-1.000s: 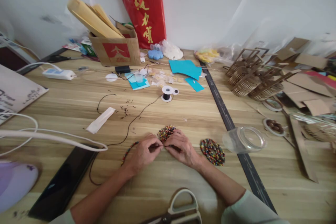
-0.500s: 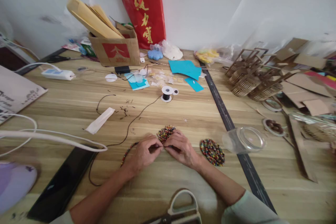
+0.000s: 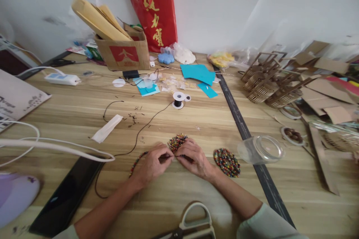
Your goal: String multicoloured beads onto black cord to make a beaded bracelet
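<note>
My left hand (image 3: pixel 157 161) and my right hand (image 3: pixel 195 158) meet fingertip to fingertip at the middle of the table. Both are pinched on a thin dark cord, of which only a short bit shows between them. Just behind the fingers lies a heap of small multicoloured beads (image 3: pixel 176 142), partly covered by my right hand. A strand of beads (image 3: pixel 136 164) curves out from under my left hand. The black cord (image 3: pixel 137 138) runs back to a white spool (image 3: pixel 178 101). Right of my right hand rests a coiled bead string (image 3: pixel 226 162).
Scissors (image 3: pixel 196 220) lie at the front edge. A black phone-like slab (image 3: pixel 67 198) and white cables (image 3: pixel 70 145) are at left. A clear plastic jar (image 3: pixel 262 149) lies at right, with small bamboo baskets (image 3: pixel 263 87) behind. A cardboard box (image 3: pixel 123 54) and red bag (image 3: pixel 157 11) stand at the back.
</note>
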A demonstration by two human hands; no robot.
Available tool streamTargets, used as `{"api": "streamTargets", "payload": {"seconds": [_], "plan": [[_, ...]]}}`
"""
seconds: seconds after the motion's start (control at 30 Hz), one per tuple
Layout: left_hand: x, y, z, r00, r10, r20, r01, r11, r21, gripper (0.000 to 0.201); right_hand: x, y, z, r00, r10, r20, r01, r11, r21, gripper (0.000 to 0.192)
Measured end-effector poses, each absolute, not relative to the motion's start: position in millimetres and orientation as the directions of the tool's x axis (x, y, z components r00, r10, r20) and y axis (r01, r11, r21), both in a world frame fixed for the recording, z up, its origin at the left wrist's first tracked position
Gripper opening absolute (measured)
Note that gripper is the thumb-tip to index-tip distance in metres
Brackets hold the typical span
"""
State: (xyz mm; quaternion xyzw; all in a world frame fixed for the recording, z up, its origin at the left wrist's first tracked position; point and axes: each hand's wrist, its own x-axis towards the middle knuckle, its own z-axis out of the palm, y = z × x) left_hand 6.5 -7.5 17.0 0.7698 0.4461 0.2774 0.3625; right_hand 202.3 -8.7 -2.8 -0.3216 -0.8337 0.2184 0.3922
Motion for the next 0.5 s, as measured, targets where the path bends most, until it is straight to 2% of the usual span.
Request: {"api": "streamTargets", "payload": {"seconds": [0.5], "plan": [[6.7, -7.7, 16.0, 0.442, 0.889, 0.121, 0.467, -0.342, 0.815, 0.011, 200.6, -8.8, -0.2, -0.491, 0.697, 0.523, 0.351, 0.707, -0.614, 0.008]]}}
